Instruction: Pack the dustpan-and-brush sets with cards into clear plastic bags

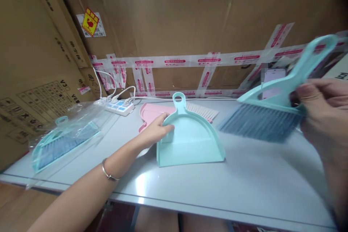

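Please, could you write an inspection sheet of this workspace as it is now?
Surface: pale grey table, glossy.
Job's things: teal dustpan flat at centre; teal brush lifted at right.
Clutter: pink dustpan and pink brush behind; bagged teal set at left.
Hands: left hand on the teal dustpan's rim; right hand holds the teal brush.
Cables: power strip with white cables plugged in.
Surroundings: taped cardboard boxes.

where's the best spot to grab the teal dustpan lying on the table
Probably its ringed handle, from above. The teal dustpan lies flat on the table, handle pointing away from the person and standing clear; the left hand touches its left rim.
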`<move>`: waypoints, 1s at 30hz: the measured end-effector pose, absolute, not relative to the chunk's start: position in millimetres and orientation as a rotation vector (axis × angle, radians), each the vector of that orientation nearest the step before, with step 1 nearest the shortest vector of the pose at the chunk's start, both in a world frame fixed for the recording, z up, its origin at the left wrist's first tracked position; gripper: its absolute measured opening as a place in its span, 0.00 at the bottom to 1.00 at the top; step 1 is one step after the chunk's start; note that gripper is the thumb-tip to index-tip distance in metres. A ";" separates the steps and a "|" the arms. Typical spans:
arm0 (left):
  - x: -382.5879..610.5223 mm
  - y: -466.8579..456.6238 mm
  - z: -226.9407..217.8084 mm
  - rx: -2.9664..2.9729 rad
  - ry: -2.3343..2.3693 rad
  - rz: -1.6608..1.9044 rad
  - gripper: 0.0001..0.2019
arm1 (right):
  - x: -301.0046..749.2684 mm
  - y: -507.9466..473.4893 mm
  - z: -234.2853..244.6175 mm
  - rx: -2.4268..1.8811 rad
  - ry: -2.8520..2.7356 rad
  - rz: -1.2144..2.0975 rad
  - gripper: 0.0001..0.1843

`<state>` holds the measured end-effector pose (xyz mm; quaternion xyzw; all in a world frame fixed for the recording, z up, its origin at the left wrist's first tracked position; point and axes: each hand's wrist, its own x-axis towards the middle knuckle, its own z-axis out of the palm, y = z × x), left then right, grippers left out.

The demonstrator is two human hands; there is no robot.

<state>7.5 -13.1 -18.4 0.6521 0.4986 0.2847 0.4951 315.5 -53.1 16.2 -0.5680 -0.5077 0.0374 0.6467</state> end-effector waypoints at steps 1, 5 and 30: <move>7.6 -13.3 -19.4 1.565 1.203 0.678 0.20 | 309.4 -55.1 19.0 -1.248 -1.119 0.220 0.16; 10.3 -13.3 -23.0 1.554 1.202 0.670 0.28 | 268.7 -53.6 16.3 -1.292 -1.368 0.713 0.20; 25.6 -17.9 -36.5 1.762 1.158 0.686 0.18 | 224.6 -26.4 -46.6 -1.413 -1.868 0.977 0.21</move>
